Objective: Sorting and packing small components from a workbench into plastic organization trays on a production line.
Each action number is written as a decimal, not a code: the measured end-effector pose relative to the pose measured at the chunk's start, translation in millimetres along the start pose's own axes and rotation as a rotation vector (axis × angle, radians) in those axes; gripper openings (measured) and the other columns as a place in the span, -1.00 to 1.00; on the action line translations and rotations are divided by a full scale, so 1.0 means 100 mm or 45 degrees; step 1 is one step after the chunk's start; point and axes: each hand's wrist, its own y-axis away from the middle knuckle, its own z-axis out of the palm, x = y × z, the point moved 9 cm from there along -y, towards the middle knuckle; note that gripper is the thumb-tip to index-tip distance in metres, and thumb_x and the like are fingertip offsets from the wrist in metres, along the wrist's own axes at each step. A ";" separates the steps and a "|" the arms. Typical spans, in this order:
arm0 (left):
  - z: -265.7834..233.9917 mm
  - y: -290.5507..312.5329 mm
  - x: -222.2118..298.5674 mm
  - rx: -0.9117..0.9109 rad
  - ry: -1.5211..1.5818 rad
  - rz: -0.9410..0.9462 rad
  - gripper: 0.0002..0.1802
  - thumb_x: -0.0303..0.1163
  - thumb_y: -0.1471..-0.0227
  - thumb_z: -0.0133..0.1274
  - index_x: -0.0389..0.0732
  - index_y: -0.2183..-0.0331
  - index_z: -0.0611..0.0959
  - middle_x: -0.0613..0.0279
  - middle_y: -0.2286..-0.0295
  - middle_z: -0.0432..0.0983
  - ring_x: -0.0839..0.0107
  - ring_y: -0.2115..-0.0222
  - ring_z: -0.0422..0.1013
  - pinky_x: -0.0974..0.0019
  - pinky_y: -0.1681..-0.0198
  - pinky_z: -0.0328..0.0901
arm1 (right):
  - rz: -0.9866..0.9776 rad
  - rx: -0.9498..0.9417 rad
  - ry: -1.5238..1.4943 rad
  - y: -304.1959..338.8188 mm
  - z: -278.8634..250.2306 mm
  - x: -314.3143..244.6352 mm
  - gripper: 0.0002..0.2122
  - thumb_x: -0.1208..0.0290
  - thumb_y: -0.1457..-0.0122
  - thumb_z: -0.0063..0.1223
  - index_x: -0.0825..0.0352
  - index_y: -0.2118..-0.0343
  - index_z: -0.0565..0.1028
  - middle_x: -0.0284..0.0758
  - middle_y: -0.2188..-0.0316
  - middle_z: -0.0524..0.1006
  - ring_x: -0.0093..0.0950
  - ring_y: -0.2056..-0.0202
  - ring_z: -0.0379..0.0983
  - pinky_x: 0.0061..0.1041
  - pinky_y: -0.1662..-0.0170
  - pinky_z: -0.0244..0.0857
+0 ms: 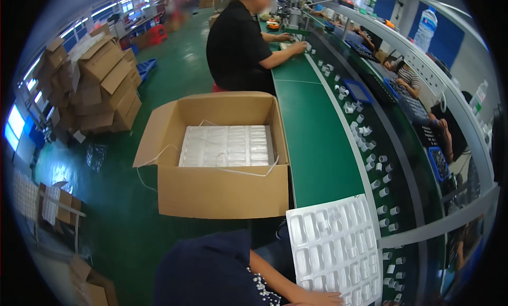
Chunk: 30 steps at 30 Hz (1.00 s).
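At the lower edge my left hand reaches out of a dark sleeve with pearl-like beads. Its fingers lie stretched out over the near edge of a white plastic tray with rows of moulded pockets. I see no parts in most of the pockets; a small clear or whitish piece seems to lie near the upper middle, too faint to name. The tray rests on the green bench, tilted slightly, beside the conveyor. My right hand is out of view. Beyond the tray stands an open cardboard box holding white pocketed trays and loose strapping.
Along the right runs a dark conveyor belt with many small white cylindrical parts. A metal frame arches over it. A person in black works at the green bench ahead. Stacked cartons stand at the left.
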 end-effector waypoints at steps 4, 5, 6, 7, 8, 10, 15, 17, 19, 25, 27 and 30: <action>0.04 0.04 -0.28 -0.071 0.879 -0.466 -0.57 -0.01 -0.06 -0.03 -0.17 0.23 0.59 0.02 0.10 0.45 0.00 0.06 0.29 0.01 -0.07 0.13 | -0.059 0.053 0.030 0.01 -0.16 -0.33 -0.73 0.34 0.01 0.13 0.49 0.35 0.54 0.00 0.41 0.58 -0.07 0.34 0.53 -0.20 0.21 0.37; 0.11 0.06 -0.30 -0.077 0.889 -0.468 -0.57 -0.01 -0.06 -0.03 -0.17 0.23 0.59 0.02 0.10 0.45 0.00 0.06 0.29 0.01 -0.07 0.13 | -0.117 0.009 -0.020 -0.02 -0.25 -0.55 -0.71 0.34 0.02 0.14 0.49 0.32 0.54 0.00 0.40 0.58 -0.07 0.33 0.53 -0.20 0.20 0.37; 0.12 0.07 -0.27 -0.037 0.579 -0.281 -0.60 -0.25 -0.04 -0.06 -0.26 0.10 0.48 -0.05 0.09 0.36 -0.01 0.04 0.24 0.08 -0.06 0.14 | -0.170 -0.033 -0.067 -0.01 -0.30 -0.65 -0.70 0.35 0.02 0.14 0.49 0.29 0.55 0.00 0.40 0.58 -0.08 0.32 0.53 -0.20 0.18 0.37; 0.13 0.05 -0.15 -0.006 0.280 -0.065 -0.53 -0.48 -0.03 -0.09 -0.35 -0.02 0.37 -0.12 0.08 0.28 -0.02 0.03 0.18 0.16 -0.05 0.15 | 0.014 -0.068 0.028 -0.03 -0.17 -0.21 -0.66 0.34 0.02 0.15 0.46 0.20 0.55 -0.02 0.33 0.59 -0.15 0.24 0.54 -0.24 0.09 0.36; 0.15 0.04 -0.10 -0.027 0.307 -0.042 -0.53 -0.48 -0.03 -0.09 -0.35 -0.02 0.37 -0.12 0.08 0.28 -0.02 0.03 0.18 0.16 -0.05 0.15 | 0.052 -0.062 0.041 -0.06 -0.06 0.02 -0.66 0.34 0.02 0.15 0.46 0.20 0.55 -0.02 0.33 0.59 -0.15 0.24 0.54 -0.24 0.09 0.36; -0.10 0.00 -0.10 0.189 0.321 -0.066 -0.57 -0.56 0.06 -0.12 -0.39 0.07 0.43 -0.08 0.14 0.30 0.03 0.12 0.23 0.17 0.01 0.18 | 0.119 -0.073 0.079 -0.04 0.11 0.42 -0.59 0.40 -0.05 0.11 0.45 0.03 0.41 -0.06 0.19 0.51 -0.22 0.14 0.47 -0.31 0.06 0.32; -0.16 -0.04 -0.20 0.114 0.381 -0.196 -0.57 -0.59 0.11 -0.09 -0.36 0.09 0.44 0.03 0.18 0.37 0.09 0.16 0.25 0.19 0.03 0.18 | 0.136 -0.040 -0.148 0.26 0.00 0.08 -0.42 0.45 -0.02 0.12 0.51 -0.13 0.24 0.08 0.02 0.39 -0.07 -0.05 0.31 -0.30 -0.08 0.20; -0.23 0.03 -0.24 0.143 0.412 -0.241 -0.57 -0.60 0.12 -0.08 -0.36 0.10 0.44 0.02 0.18 0.36 0.08 0.16 0.25 0.19 0.03 0.18 | 0.125 0.037 0.001 0.43 -0.47 -0.91 -0.40 0.45 -0.01 0.14 0.48 -0.14 0.22 0.07 -0.10 0.29 -0.06 -0.12 0.23 -0.26 -0.15 0.11; -0.31 0.06 -0.25 0.234 0.573 -0.270 -0.57 -0.62 0.14 -0.03 -0.34 0.12 0.45 0.02 0.18 0.35 0.06 0.16 0.24 0.18 0.03 0.18 | 0.022 -0.004 -0.018 0.80 -0.67 -1.06 -0.42 0.44 -0.01 0.15 0.44 -0.13 0.26 0.05 -0.11 0.28 -0.05 -0.14 0.19 -0.24 -0.18 0.05; -0.27 0.00 -0.13 0.158 0.532 -0.212 -0.59 -0.60 0.16 0.02 -0.31 0.15 0.46 0.05 0.20 0.36 0.07 0.15 0.24 0.18 0.04 0.18 | -0.444 -0.399 -0.045 1.62 -0.91 -2.09 -0.67 0.37 -0.07 0.12 0.41 0.11 0.47 -0.04 0.18 0.50 -0.10 0.14 0.44 -0.28 0.04 0.32; -0.24 -0.02 -0.12 0.135 0.500 -0.205 -0.60 -0.59 0.16 0.04 -0.31 0.16 0.47 0.06 0.20 0.36 0.07 0.15 0.24 0.18 0.04 0.18 | -0.446 -0.364 -0.079 1.67 -0.93 -2.11 -0.69 0.39 -0.09 0.09 0.40 0.11 0.47 -0.04 0.19 0.50 -0.09 0.14 0.43 -0.26 0.05 0.32; -0.23 0.01 -0.15 0.127 0.479 -0.219 -0.61 -0.57 0.16 0.06 -0.30 0.17 0.48 0.08 0.22 0.37 0.08 0.15 0.25 0.18 0.05 0.19 | -0.360 -0.425 -0.005 1.74 -0.80 -1.95 -0.71 0.45 -0.08 0.11 0.40 0.11 0.49 -0.06 0.21 0.51 -0.11 0.17 0.44 -0.26 0.09 0.33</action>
